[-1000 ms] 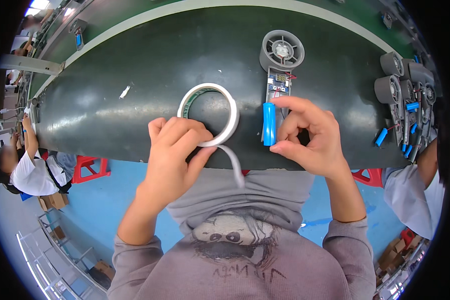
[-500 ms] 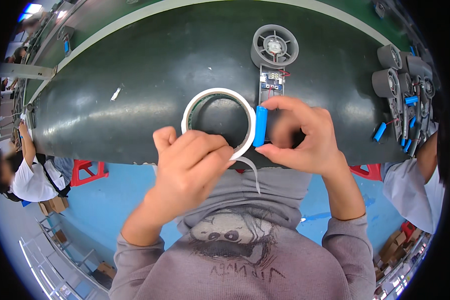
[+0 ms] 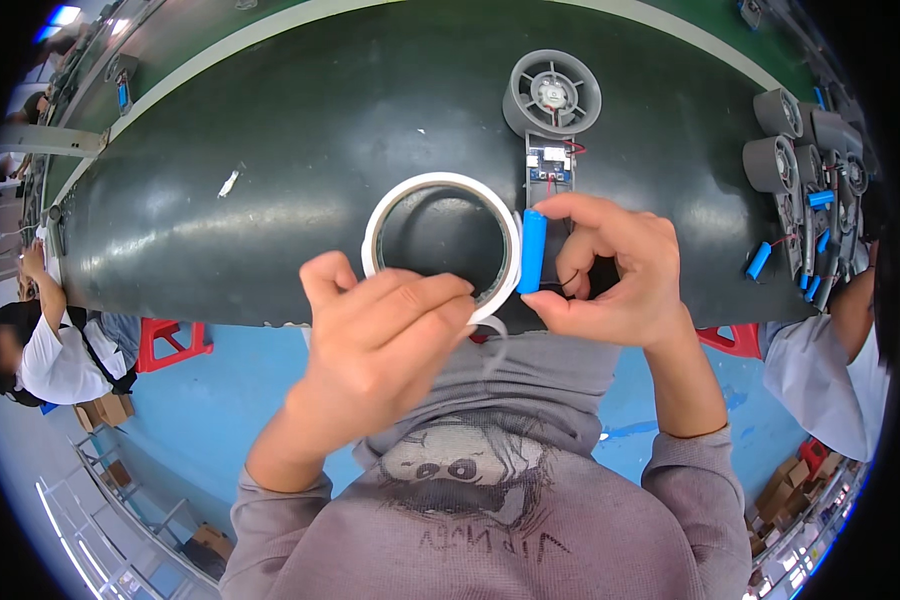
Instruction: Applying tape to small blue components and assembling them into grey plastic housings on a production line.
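The right hand (image 3: pixel 615 275) pinches a blue cylindrical battery cell (image 3: pixel 532 250) upright between thumb and fingers, thin wires trailing from it into the palm. Just left of that grip, touching the cell's side, sits a white tape roll (image 3: pixel 440 245), which the left hand (image 3: pixel 385 335) grasps by its near rim, fingers closed on the edge (a loose strip of tape curls down below them). Beyond the right hand's grip, on the dark conveyor belt (image 3: pixel 270 150), lies a grey fan housing (image 3: pixel 552 95) with a small circuit board (image 3: pixel 548 165). Far right of it, more grey housings (image 3: pixel 795 150) and blue cells cluster.
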The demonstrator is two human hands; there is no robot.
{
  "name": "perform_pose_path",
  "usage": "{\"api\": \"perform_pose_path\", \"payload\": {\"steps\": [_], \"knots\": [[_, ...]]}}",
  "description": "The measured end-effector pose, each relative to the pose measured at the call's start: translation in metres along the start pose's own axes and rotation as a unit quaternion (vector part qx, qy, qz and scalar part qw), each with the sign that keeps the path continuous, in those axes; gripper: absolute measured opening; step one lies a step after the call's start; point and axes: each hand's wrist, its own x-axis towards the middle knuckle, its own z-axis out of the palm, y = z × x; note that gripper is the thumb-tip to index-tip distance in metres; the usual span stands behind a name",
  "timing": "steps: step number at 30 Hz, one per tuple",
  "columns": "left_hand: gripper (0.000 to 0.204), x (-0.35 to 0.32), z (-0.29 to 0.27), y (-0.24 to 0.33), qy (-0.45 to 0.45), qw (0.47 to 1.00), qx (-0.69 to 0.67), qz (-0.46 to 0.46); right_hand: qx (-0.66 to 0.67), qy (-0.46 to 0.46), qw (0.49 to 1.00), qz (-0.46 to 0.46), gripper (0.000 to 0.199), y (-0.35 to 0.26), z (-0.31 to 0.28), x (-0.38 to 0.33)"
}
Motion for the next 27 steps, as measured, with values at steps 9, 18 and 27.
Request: {"api": "perform_pose_path", "payload": {"steps": [9,18,27], "knots": [[0.03,-0.023,0.024,0.046,0.084,0.995,0.026,-0.051,0.009,0.086,0.996,-0.017,0.062,-0.001,0.003,-0.009],[0.024,-0.02,0.009,0.005,0.029,0.986,0.061,-0.153,0.253,0.103,0.96,0.069,0.058,0.006,-0.016,-0.01],[0.051,0.133,0.046,-0.042,0.068,0.991,-0.115,0.003,0.128,-0.024,0.986,0.105,0.058,-0.011,-0.029,-0.003]]}}
